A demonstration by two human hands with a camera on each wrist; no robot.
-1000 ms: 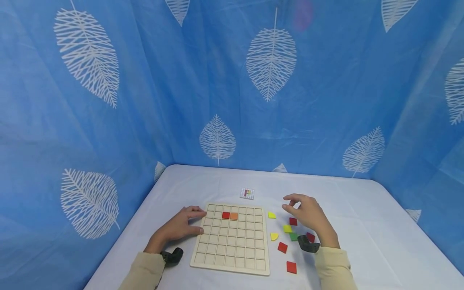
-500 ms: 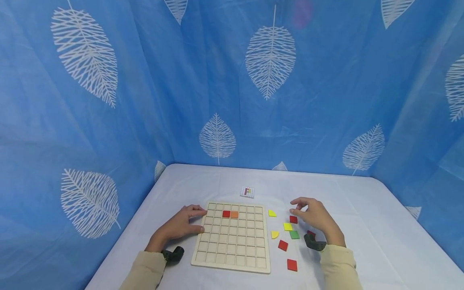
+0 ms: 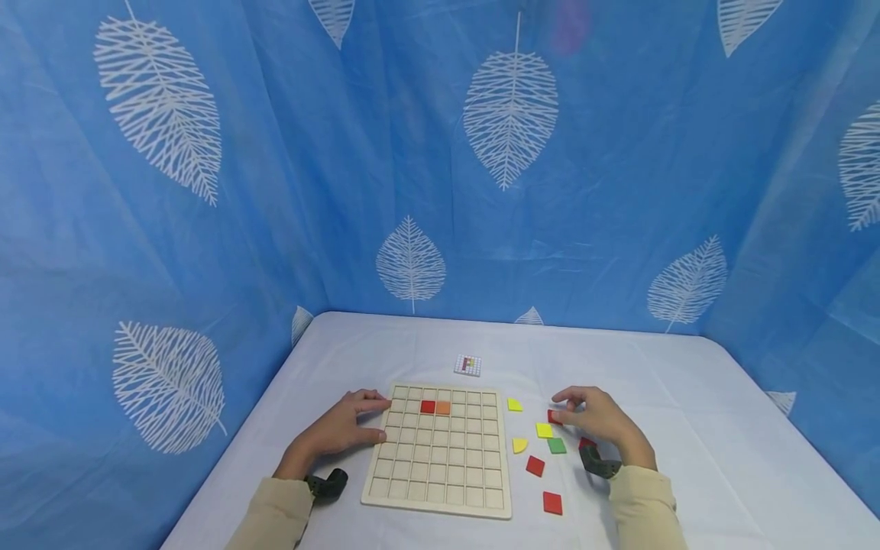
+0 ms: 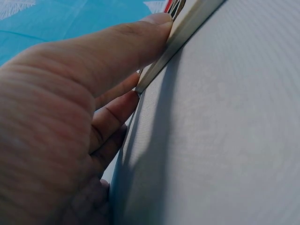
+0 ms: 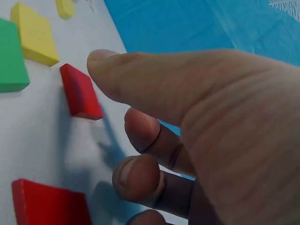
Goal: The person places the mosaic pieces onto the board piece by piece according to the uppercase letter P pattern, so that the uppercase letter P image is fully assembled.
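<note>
Low in the middle of the frame, a wooden grid board (image 3: 436, 458) lies flat on a white-covered table (image 3: 701, 428), with a red square (image 3: 428, 407) and an orange square (image 3: 443, 408) side by side in its second row from the top. At the board's left edge I see the person's left hand (image 3: 337, 428), thumb and fingers spread well apart, their tips touching the rim. Right of the board, the right hand (image 3: 600, 418) hangs over the loose tiles, its fingers loosely bent, with a gap between them and the thumb and nothing held; just beside that thumb is a red tile (image 3: 553, 415). Nearby, toward the lower right, lie a yellow square (image 3: 544, 431), a green square (image 3: 557, 445) touching or nearly touching it, two yellow quarter-rounds (image 3: 515, 405) and three more red tiles (image 3: 535, 466). Above the board sits a small pattern card (image 3: 468, 365), and blue leaf-printed curtains (image 3: 598, 153) fill the upper frame.
</note>
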